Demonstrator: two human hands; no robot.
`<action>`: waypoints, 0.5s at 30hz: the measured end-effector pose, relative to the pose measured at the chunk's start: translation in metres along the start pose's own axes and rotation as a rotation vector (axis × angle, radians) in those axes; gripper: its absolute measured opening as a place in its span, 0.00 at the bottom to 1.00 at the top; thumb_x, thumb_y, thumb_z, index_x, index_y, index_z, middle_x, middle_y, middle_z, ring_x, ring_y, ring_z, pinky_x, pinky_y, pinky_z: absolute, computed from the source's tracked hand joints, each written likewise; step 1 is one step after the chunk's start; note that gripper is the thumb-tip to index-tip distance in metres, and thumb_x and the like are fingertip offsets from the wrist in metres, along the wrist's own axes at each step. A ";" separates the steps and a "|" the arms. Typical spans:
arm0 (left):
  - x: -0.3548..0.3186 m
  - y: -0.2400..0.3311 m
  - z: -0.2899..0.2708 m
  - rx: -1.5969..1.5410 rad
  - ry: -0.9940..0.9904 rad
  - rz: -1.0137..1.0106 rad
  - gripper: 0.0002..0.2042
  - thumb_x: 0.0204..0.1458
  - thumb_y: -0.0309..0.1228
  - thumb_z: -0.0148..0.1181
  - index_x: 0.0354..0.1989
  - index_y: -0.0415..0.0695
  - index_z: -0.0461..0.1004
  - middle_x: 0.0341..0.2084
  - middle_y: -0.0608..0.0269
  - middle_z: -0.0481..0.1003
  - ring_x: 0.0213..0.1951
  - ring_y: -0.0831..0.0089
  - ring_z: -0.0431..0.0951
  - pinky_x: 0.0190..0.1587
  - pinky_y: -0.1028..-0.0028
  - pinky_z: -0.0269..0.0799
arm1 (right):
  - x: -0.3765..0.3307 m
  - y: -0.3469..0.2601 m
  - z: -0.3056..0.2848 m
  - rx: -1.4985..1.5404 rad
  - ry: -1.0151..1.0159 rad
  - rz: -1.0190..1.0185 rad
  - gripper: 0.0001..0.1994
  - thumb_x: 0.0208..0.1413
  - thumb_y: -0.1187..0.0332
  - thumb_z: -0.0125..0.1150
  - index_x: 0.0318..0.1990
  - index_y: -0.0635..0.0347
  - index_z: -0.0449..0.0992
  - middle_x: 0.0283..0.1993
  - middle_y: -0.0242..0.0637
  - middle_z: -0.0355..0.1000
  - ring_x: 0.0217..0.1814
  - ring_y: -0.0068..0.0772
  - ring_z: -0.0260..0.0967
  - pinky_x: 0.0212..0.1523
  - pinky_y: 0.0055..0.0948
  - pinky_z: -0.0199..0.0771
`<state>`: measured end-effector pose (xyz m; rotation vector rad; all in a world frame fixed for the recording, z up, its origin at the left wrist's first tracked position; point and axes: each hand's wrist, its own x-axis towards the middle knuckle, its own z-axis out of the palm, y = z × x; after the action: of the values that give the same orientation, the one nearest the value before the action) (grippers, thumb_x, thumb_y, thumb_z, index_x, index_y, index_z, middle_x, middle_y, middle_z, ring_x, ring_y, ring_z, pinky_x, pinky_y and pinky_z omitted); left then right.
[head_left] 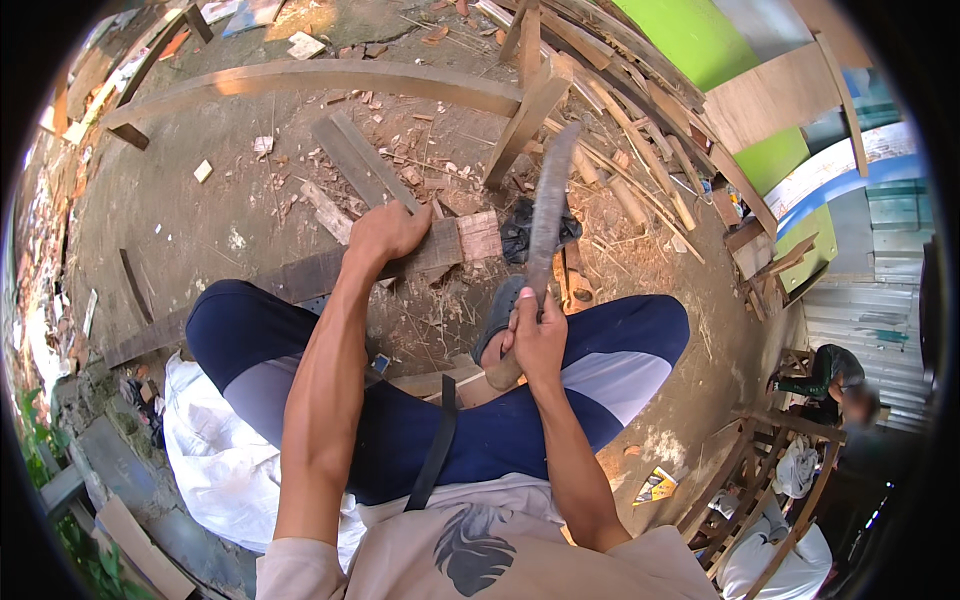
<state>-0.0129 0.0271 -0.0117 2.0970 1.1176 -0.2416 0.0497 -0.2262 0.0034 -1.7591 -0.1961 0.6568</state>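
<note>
Steer the machete [548, 215], gripped in the right hand [537, 338], well clear of the left hand [391, 232] — curled, seemingly around the end of the plank [374, 168], though partly hidden.

Bright daylight | sun patch on wooden beam [325, 75] | edges bent, rim black | lower right dim

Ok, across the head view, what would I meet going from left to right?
Green plants, white sheeting, the left hand, the right hand gripping a long-bladed knife, a yellow-and-black item, the corrugated metal wall.
</note>
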 end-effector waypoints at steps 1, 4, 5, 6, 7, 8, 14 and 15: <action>0.000 -0.001 -0.001 0.006 -0.009 -0.005 0.37 0.56 0.56 0.43 0.45 0.25 0.78 0.41 0.28 0.77 0.49 0.39 0.79 0.56 0.55 0.72 | 0.003 0.009 0.003 0.060 0.037 -0.071 0.16 0.67 0.59 0.55 0.32 0.64 0.72 0.17 0.39 0.68 0.12 0.28 0.65 0.18 0.35 0.67; 0.004 -0.004 0.003 -0.001 -0.035 -0.010 0.37 0.56 0.56 0.44 0.45 0.24 0.78 0.41 0.27 0.77 0.49 0.39 0.79 0.56 0.55 0.72 | 0.005 0.013 0.003 -0.394 -0.189 -0.004 0.14 0.69 0.62 0.53 0.33 0.62 0.71 0.16 0.30 0.65 0.12 0.20 0.63 0.16 0.25 0.64; 0.004 -0.003 0.003 -0.001 -0.021 -0.005 0.37 0.57 0.56 0.44 0.45 0.24 0.78 0.41 0.27 0.77 0.49 0.39 0.79 0.56 0.54 0.72 | 0.006 0.012 0.003 -0.378 -0.186 0.007 0.14 0.69 0.61 0.53 0.34 0.62 0.71 0.16 0.30 0.66 0.13 0.21 0.65 0.16 0.25 0.65; 0.002 -0.003 0.004 0.000 -0.008 0.000 0.37 0.57 0.56 0.44 0.45 0.25 0.78 0.42 0.27 0.77 0.49 0.39 0.79 0.56 0.54 0.72 | 0.008 0.012 0.003 -0.276 -0.128 -0.023 0.15 0.69 0.61 0.54 0.34 0.63 0.72 0.16 0.31 0.66 0.13 0.22 0.66 0.17 0.26 0.65; 0.001 -0.002 0.004 0.000 0.006 0.005 0.37 0.57 0.56 0.44 0.45 0.25 0.78 0.42 0.27 0.77 0.49 0.39 0.79 0.56 0.54 0.72 | 0.010 0.013 0.004 -0.175 -0.070 -0.053 0.15 0.68 0.60 0.54 0.34 0.63 0.72 0.15 0.32 0.67 0.13 0.23 0.67 0.17 0.27 0.66; 0.002 -0.002 0.003 0.001 -0.021 -0.001 0.37 0.57 0.56 0.44 0.45 0.25 0.78 0.42 0.27 0.77 0.50 0.39 0.79 0.56 0.54 0.72 | 0.009 0.015 0.004 -0.076 -0.017 -0.076 0.15 0.68 0.59 0.55 0.33 0.63 0.72 0.15 0.33 0.67 0.13 0.24 0.68 0.17 0.28 0.66; -0.001 -0.002 0.003 0.002 -0.027 -0.025 0.37 0.58 0.57 0.44 0.46 0.26 0.78 0.43 0.28 0.77 0.50 0.39 0.78 0.56 0.54 0.72 | 0.001 -0.007 -0.001 -0.252 -0.095 0.034 0.14 0.68 0.61 0.53 0.34 0.63 0.72 0.16 0.30 0.66 0.12 0.21 0.66 0.13 0.27 0.64; -0.001 -0.002 0.001 -0.001 -0.034 -0.024 0.37 0.58 0.57 0.44 0.46 0.26 0.78 0.43 0.28 0.77 0.50 0.39 0.78 0.56 0.54 0.72 | -0.001 -0.007 -0.003 -0.155 -0.050 0.005 0.15 0.68 0.60 0.54 0.33 0.63 0.72 0.15 0.31 0.66 0.12 0.22 0.66 0.13 0.28 0.64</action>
<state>-0.0152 0.0261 -0.0129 2.0724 1.1229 -0.2870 0.0523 -0.2274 0.0104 -1.8934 -0.2834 0.7050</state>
